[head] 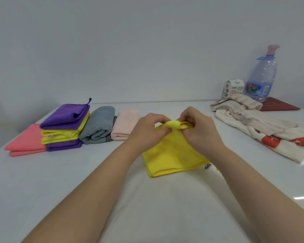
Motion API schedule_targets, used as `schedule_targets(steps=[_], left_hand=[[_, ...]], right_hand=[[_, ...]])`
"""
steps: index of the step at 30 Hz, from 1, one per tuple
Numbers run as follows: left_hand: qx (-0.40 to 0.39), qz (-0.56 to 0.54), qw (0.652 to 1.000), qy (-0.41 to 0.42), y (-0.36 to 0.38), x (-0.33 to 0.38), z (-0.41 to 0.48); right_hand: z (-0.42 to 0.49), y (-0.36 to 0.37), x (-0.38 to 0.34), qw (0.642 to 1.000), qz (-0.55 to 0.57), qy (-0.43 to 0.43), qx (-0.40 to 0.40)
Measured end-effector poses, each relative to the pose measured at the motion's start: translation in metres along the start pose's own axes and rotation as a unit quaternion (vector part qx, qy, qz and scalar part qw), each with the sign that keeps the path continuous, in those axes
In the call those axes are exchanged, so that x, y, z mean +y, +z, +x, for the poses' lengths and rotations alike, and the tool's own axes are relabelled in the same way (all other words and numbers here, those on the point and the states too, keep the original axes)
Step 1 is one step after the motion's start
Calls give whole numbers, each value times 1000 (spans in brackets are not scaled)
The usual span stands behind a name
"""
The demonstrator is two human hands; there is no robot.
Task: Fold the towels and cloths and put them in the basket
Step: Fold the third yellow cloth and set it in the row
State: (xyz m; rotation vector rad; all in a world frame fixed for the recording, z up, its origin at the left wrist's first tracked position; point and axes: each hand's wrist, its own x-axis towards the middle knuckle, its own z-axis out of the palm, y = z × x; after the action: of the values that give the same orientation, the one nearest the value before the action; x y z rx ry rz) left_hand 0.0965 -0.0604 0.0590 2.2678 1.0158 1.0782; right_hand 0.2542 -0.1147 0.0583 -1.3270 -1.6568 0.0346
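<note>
1. While it lies folded on the white table (pixel 68 186), the yellow cloth (pixel 172 153) has its far edge bunched up, and the left hand (pixel 147 130) and right hand (pixel 200 131) both pinch that roll with curled fingers.
2. Left of the yellow cloth sit folded pieces: a pink towel (pixel 125 125) nearest, then a grey towel (pixel 98 125), a purple-and-yellow stack (pixel 65 127) and a coral cloth (pixel 25 142).
3. Right of the yellow cloth sprawls an unfolded striped towel heap (pixel 253 120).
4. Farther back on that side stand a carton (pixel 232 88) and a water bottle (pixel 261 76).
</note>
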Motion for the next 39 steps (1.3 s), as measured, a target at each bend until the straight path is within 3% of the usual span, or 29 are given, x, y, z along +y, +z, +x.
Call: schedule_targets(steps=[2,4,6,8,10,12,15,19,21,24,26,28,33,39], left_hand=[[17,3,1000,2,0,1,1],[35,-6,999,-7,0,1,2],[49,-2,999,-16,-4,1,3],[59,6,998,-18,-9,1,3],[69,4,997,-29,-15,1,4],[83,-18,995,-53,-22,1,7],[84,-137,980,-116,-34,6,14],[1,-348,915,-205,-42,17,14],[-28,-345,909,-234,-40,12,13],[-52,-198,939,-278,-28,-16,11],[-62,-102,954,-276,-17,-35,7],[-49,-57,963,-259,-8,-47,5],[21,-44,979,-197,1,-51,8],[105,-35,984,-142,4,-43,9]], right_hand=[[2,-4,-2,999,-13,26,-31],[6,-11,5,987,-59,98,-116],[8,-20,19,947,-131,175,-235],[6,-26,36,920,-127,232,-288],[6,-31,48,931,-48,261,-250],[8,-30,52,935,123,291,-160],[12,-25,43,858,398,321,-44],[17,-26,31,797,504,332,2],[18,-27,32,816,462,348,4],[12,-19,45,915,232,331,-1],[7,-10,51,958,93,272,-26],[4,-1,54,969,51,238,-46],[4,3,59,966,101,237,-28],[7,3,57,979,39,180,86]])
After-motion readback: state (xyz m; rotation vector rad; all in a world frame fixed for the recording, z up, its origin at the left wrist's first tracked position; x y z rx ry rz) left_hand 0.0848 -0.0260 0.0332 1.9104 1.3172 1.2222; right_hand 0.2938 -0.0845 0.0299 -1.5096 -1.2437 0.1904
